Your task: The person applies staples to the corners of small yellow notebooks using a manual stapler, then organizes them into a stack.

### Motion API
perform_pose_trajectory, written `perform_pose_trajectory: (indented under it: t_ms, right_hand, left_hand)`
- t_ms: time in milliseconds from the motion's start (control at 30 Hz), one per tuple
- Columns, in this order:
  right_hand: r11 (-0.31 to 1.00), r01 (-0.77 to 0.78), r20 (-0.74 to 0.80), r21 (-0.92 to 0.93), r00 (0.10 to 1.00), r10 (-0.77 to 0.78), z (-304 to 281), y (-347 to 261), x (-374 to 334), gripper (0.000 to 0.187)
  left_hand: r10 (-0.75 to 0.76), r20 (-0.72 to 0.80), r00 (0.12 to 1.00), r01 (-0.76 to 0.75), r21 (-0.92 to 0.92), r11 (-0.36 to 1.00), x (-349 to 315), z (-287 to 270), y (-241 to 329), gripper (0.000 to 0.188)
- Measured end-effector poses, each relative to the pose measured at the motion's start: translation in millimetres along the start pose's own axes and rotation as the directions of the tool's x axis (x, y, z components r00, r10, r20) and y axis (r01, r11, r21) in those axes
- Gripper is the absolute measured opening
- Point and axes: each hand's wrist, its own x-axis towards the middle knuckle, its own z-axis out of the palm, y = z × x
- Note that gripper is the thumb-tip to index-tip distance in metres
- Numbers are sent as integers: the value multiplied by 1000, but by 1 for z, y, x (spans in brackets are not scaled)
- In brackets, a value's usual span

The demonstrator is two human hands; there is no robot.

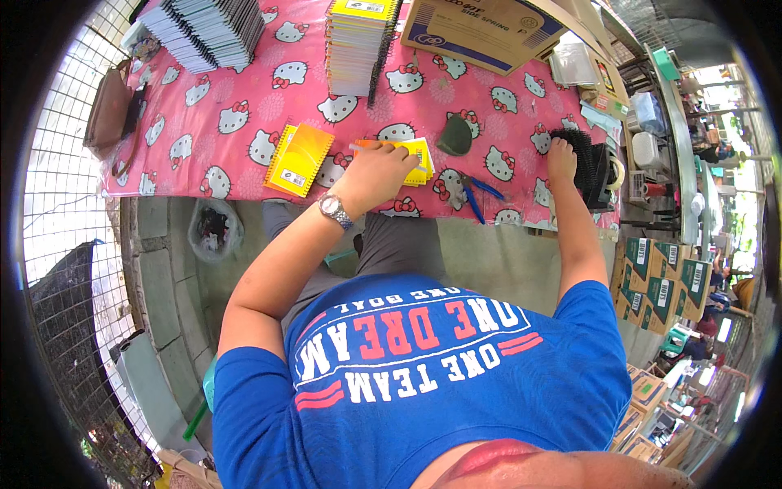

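Observation:
My left hand (381,169), with a watch on its wrist, bends its fingers over a small yellow notebook (420,159) and holds it against the table. To its left lies a small stack of yellow spiral notebooks (300,159). My right hand (561,156) is stretched out to the right, its fingers closed at the edge of a bunch of black binding coils (581,155); the fingertips are partly hidden among them. Between the hands are blue-handled pliers (476,196) and a dark green rounded piece (455,136).
The table has a pink patterned cover (244,90). Along its far side stand a tall notebook stack (358,53), a pile of coil-bound books (204,37) and a cardboard box (481,37). A brown bag (107,110) hangs at the left edge; a tape roll (616,173) sits far right.

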Motion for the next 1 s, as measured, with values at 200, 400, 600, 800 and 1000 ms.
perform_pose_trajectory:
  t_ms: [200,400,600,800,1000]
  right_hand:
    - [923,-256,202,288,958,203,11,-7,12,15]
    - [808,-428,315,405,895,317,-2,-15,-11,21]
    - [714,-674,71,189,734,675,-18,13,-28,56]
    - [849,-416,123,327,909,398,-26,10,-37,40]
    - [726,-453,339,518,888,312,-41,-11,-29,31]
  left_hand:
    - [-43,-223,974,64,86,994,3,10,5,19]
    - [-7,-312,950,12,14,1000,9,16,0,19]
    - [4,-305,952,8,38,999,9,11,-1,16]
    - [-13,-323,946,31,50,998,9,15,-1,17]
    - [-2,-295,955,16,46,999,8,12,-2,17]
